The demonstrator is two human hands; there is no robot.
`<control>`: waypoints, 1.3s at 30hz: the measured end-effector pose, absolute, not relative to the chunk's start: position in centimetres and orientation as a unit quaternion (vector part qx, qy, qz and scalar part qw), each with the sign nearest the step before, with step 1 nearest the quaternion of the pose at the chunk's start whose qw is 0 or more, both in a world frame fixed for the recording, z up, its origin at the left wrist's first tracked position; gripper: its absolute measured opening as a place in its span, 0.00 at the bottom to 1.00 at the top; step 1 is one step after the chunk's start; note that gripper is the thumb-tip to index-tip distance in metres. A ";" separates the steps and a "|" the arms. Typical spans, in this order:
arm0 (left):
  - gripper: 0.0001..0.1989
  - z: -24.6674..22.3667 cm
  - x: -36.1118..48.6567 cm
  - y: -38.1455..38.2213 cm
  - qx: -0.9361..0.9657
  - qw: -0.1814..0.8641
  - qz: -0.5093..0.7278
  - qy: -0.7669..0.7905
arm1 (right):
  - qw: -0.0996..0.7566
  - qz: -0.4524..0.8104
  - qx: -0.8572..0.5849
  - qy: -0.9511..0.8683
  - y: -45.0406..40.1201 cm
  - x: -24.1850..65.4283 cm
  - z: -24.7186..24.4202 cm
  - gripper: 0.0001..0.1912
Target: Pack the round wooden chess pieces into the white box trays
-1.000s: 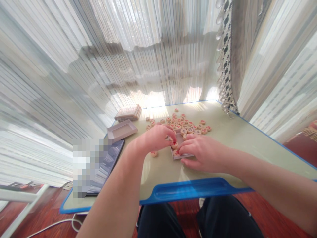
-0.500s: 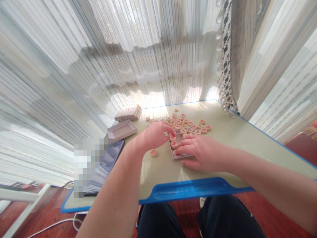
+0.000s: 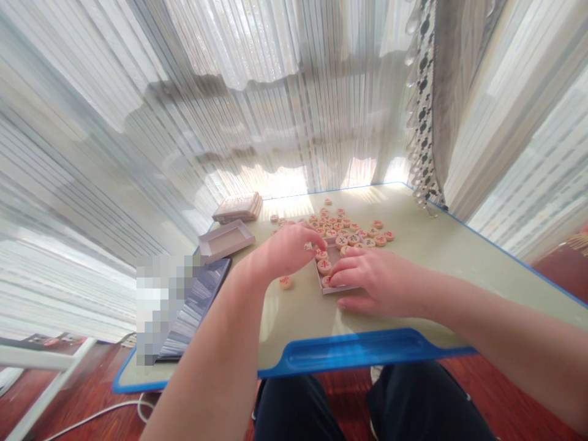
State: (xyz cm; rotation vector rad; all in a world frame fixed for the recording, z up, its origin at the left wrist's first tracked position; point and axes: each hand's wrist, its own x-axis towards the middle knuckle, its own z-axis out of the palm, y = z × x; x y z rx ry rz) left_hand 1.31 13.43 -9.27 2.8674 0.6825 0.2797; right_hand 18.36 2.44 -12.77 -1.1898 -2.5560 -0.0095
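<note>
A shallow box tray [image 3: 340, 290] lies on the table with a column of round wooden pieces marked in red along its left side. My left hand [image 3: 291, 250] bends over the tray's upper left corner, its fingertips closed on a round piece [image 3: 322, 245]. My right hand [image 3: 374, 282] rests over the tray's right part, fingers spread and pointing left, the fingertips beside the lowest piece [image 3: 327, 281]. Beyond the tray many loose pieces [image 3: 342, 231] with red or dark characters lie in a heap. One piece [image 3: 285, 282] sits alone left of the tray.
An open box lid [image 3: 226, 241] lies at the table's left, with a stacked bundle [image 3: 237, 207] behind it. A dark-edged tablet or folder [image 3: 197, 312] is nearer, partly pixelated. A blue ledge [image 3: 353, 351] runs along the near edge. Curtains hang behind the table.
My right fingertips have shifted slightly right, showing more of the lowest piece in the tray. My left hand has hardly moved. The view has tilted a little.
</note>
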 end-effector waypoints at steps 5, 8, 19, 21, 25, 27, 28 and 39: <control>0.17 -9.7 1.4 13.9 0.962 0.083 0.102 0.238 | 0.161 0.016 -0.419 -0.893 2.7 18.6 -12.9 0.15; 0.22 -10.0 1.3 14.3 0.960 0.067 0.120 0.243 | 0.160 0.030 -0.419 -0.893 2.8 18.7 -12.8 0.14; 0.07 -9.6 1.0 13.8 0.968 0.077 0.105 0.216 | 0.211 -0.007 -0.449 -0.868 3.3 18.6 -12.2 0.11; 0.05 -9.8 1.0 13.9 0.971 0.081 0.090 0.208 | 0.209 -0.019 -0.450 -0.868 3.6 18.7 -12.5 0.11; 0.04 -9.8 1.1 14.0 0.970 0.081 0.082 0.212 | 0.199 -0.019 -0.442 -0.875 3.8 18.8 -12.8 0.11; 0.04 -9.7 1.1 14.0 0.971 0.088 0.078 0.208 | 0.197 -0.016 -0.446 -0.873 3.8 18.7 -12.7 0.11; 0.05 -9.6 1.1 14.0 0.971 0.092 0.077 0.205 | 0.195 -0.016 -0.454 -0.869 3.8 18.7 -12.7 0.11; 0.07 -9.7 1.0 14.4 0.966 0.117 0.076 0.219 | 0.150 -0.014 -0.492 -0.858 3.7 18.1 -12.6 0.12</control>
